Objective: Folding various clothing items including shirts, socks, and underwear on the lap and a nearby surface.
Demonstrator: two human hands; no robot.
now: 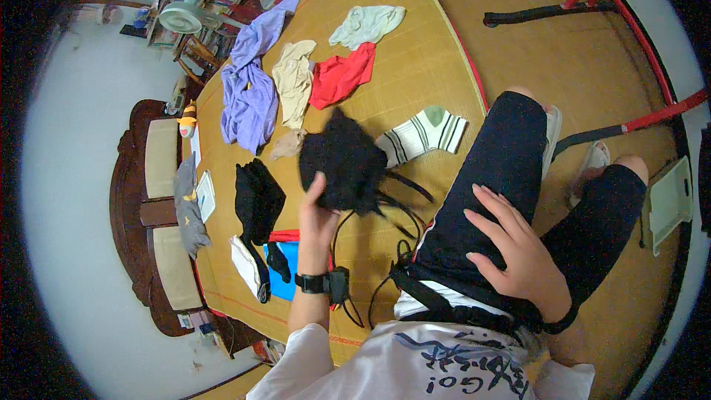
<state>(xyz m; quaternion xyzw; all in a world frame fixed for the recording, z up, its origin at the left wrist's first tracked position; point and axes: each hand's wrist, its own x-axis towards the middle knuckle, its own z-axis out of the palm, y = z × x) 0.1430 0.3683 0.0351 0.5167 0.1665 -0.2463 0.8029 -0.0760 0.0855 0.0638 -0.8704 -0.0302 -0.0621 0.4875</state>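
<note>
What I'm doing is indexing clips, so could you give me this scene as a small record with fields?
Left hand: holds a black cloth item, somewhat blurred
Right hand: open, resting on the black shorts
Near the black cloth item: striped sock; red cloth
Farther off: purple garment; beige cloth; pale cloth
Surface: woven mat
Background: pale green fan; wooden headboard

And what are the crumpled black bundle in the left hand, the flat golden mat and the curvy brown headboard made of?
The crumpled black bundle: likely matte fabric, dull and floppy, though blur hides any weave. The flat golden mat: perhaps woven bamboo or straw, smooth, with fine lines. The curvy brown headboard: its frame looks like varnished wood, with a carved edge.
</note>
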